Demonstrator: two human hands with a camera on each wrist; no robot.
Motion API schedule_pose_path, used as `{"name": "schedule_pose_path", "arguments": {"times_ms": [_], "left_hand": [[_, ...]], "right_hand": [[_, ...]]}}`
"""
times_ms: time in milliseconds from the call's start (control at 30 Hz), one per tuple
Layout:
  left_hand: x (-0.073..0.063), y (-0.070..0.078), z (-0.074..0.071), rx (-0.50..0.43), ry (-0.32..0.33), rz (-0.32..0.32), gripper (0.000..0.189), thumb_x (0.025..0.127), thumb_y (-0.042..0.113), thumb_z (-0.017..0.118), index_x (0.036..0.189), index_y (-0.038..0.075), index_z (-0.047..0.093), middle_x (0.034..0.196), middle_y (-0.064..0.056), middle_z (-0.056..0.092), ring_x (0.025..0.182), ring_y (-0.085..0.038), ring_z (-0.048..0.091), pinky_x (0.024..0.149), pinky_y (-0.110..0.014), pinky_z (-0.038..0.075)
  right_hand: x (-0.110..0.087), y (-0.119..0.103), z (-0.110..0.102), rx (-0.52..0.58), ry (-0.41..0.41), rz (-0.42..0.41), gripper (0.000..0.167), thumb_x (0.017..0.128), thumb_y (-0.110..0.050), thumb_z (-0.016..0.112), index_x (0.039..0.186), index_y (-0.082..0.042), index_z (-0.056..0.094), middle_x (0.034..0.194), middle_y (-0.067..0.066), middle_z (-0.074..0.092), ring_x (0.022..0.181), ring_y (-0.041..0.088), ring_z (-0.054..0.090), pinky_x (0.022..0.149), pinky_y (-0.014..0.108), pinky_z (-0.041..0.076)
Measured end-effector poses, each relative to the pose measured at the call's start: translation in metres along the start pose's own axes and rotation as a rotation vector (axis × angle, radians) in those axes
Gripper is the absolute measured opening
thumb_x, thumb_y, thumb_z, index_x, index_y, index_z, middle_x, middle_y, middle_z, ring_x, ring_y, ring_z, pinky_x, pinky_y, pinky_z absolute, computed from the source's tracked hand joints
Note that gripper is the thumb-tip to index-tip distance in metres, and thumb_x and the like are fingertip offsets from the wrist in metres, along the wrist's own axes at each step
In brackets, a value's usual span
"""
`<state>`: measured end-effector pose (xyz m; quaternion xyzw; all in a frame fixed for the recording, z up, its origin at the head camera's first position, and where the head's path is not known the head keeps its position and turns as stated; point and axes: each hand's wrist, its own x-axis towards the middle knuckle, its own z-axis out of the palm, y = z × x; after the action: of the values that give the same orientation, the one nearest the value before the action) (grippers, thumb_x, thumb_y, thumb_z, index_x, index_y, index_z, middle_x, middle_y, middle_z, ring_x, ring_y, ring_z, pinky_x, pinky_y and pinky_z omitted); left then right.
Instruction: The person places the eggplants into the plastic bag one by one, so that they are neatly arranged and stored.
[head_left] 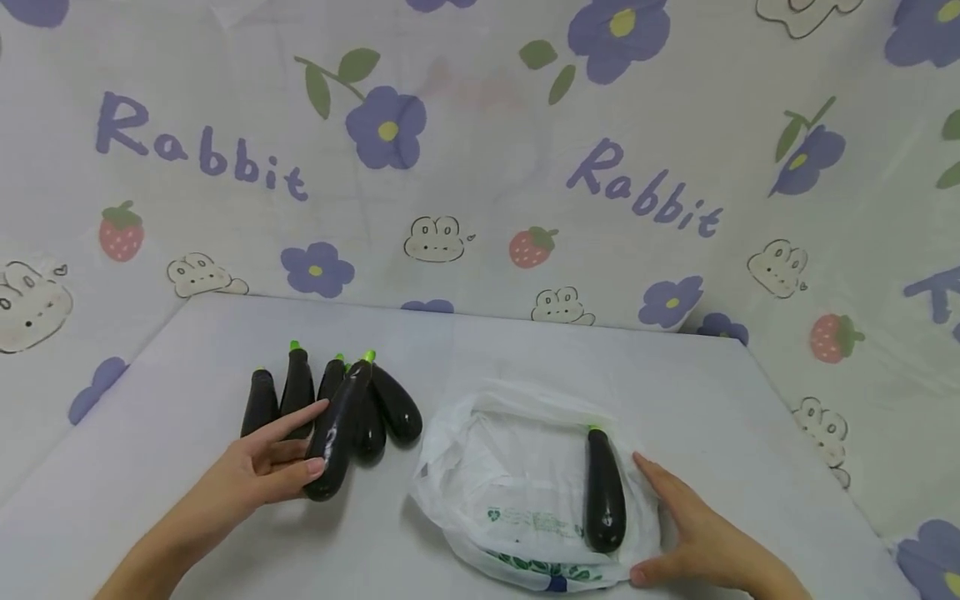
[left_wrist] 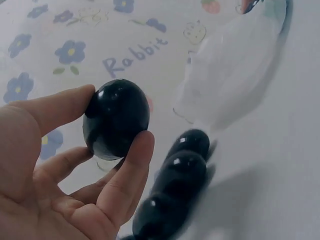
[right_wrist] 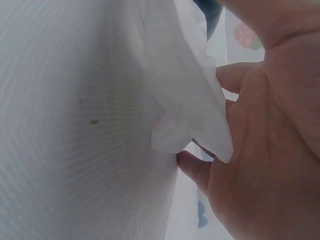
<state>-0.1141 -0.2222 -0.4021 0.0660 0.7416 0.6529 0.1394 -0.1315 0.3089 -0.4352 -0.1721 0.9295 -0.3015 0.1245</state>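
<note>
The left hand [head_left: 251,471] pinches a shiny dark eggplant [head_left: 341,437] between its thumb and fingers. This eggplant leans, with its green tip pointing up and away from the hand. At least five more eggplants [head_left: 397,404] lie close together on the white table [head_left: 352,554], just past that hand. To the right of the left hand sits a thin white bag [head_left: 453,504] with a wide mouth. One eggplant in the bag [head_left: 604,492] lies on the side near the right hand [head_left: 701,533]. The right hand's fingers are spread and touch the bag's edge. Past both hands hangs a cloth [head_left: 480,183] with purple flowers.
</note>
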Motion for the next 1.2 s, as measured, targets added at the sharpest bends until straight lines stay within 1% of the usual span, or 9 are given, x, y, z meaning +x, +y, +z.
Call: {"name": "schedule_pose_path", "arguments": {"times_ms": [133,233,367,500,667,767,867,1033,1200], "left_hand": [[0.006,0.013,0.017,-0.024,-0.026,-0.002,0.065,0.094,0.02,0.069,0.149,0.038,0.041,0.135,-0.02,0.052,0.119,-0.03,0.055,0.088,-0.04,0.051],[0.01,0.024,0.034,-0.042,-0.078,0.017,0.065,0.094,0.02,0.07,0.15,0.037,0.041,0.134,-0.02,0.051,0.119,-0.031,0.054,0.09,-0.04,0.05],[0.013,0.042,0.062,-0.031,-0.162,0.061,0.066,0.093,0.021,0.072,0.15,0.034,0.041,0.128,-0.018,0.056,0.116,-0.029,0.056,0.091,-0.04,0.049],[0.015,0.065,0.09,-0.02,-0.26,0.107,0.067,0.091,0.023,0.073,0.149,0.036,0.042,0.124,-0.01,0.062,0.118,-0.026,0.057,0.092,-0.041,0.048],[0.026,0.081,0.122,-0.047,-0.397,0.131,0.066,0.092,0.026,0.072,0.149,0.036,0.042,0.12,-0.005,0.066,0.115,-0.024,0.059,0.09,-0.04,0.048],[0.035,0.08,0.138,-0.096,-0.426,0.109,0.064,0.091,0.026,0.073,0.148,0.036,0.044,0.116,-0.006,0.067,0.11,-0.024,0.062,0.087,-0.039,0.05],[0.046,0.075,0.151,-0.168,-0.424,0.063,0.062,0.091,0.023,0.074,0.146,0.033,0.047,0.112,-0.01,0.067,0.105,-0.025,0.065,0.081,-0.04,0.054],[0.063,0.061,0.17,-0.227,-0.382,-0.018,0.062,0.091,0.015,0.073,0.147,0.022,0.048,0.107,-0.013,0.068,0.096,-0.026,0.068,0.076,-0.041,0.056],[0.077,0.045,0.186,-0.231,-0.33,-0.081,0.063,0.089,0.012,0.074,0.146,0.016,0.048,0.101,-0.014,0.069,0.094,-0.025,0.068,0.073,-0.044,0.057]], "right_hand": [[-0.002,0.001,-0.002,-0.008,0.005,0.023,0.132,0.056,-0.053,0.091,0.156,-0.008,0.019,0.154,0.031,0.021,0.137,0.055,0.017,0.102,0.071,0.02],[-0.003,0.002,-0.002,0.002,0.004,0.031,0.131,0.056,-0.052,0.092,0.156,-0.008,0.019,0.154,0.032,0.02,0.137,0.056,0.016,0.102,0.071,0.02],[-0.003,0.004,-0.001,0.014,0.007,0.017,0.131,0.056,-0.051,0.092,0.156,-0.008,0.019,0.153,0.032,0.02,0.137,0.057,0.016,0.102,0.071,0.019],[-0.003,0.005,0.0,0.021,0.008,-0.004,0.131,0.056,-0.053,0.091,0.156,-0.007,0.019,0.153,0.032,0.02,0.137,0.057,0.016,0.102,0.071,0.019],[-0.001,0.004,0.001,0.026,-0.01,0.037,0.131,0.056,-0.05,0.093,0.157,-0.01,0.019,0.155,0.029,0.02,0.138,0.055,0.016,0.102,0.071,0.019],[0.0,0.002,0.001,0.018,-0.014,0.054,0.131,0.055,-0.05,0.093,0.157,-0.011,0.02,0.155,0.028,0.02,0.138,0.054,0.017,0.103,0.07,0.019],[0.0,0.0,0.001,0.005,0.0,0.025,0.132,0.055,-0.054,0.092,0.156,-0.008,0.021,0.154,0.029,0.022,0.138,0.054,0.018,0.103,0.07,0.02],[0.0,-0.002,0.001,-0.007,0.02,-0.017,0.131,0.055,-0.055,0.091,0.155,-0.007,0.022,0.153,0.03,0.024,0.137,0.054,0.02,0.102,0.07,0.021],[-0.001,0.0,0.001,-0.007,0.036,-0.043,0.131,0.055,-0.058,0.09,0.155,-0.005,0.023,0.153,0.03,0.025,0.137,0.053,0.021,0.102,0.07,0.021]]}}
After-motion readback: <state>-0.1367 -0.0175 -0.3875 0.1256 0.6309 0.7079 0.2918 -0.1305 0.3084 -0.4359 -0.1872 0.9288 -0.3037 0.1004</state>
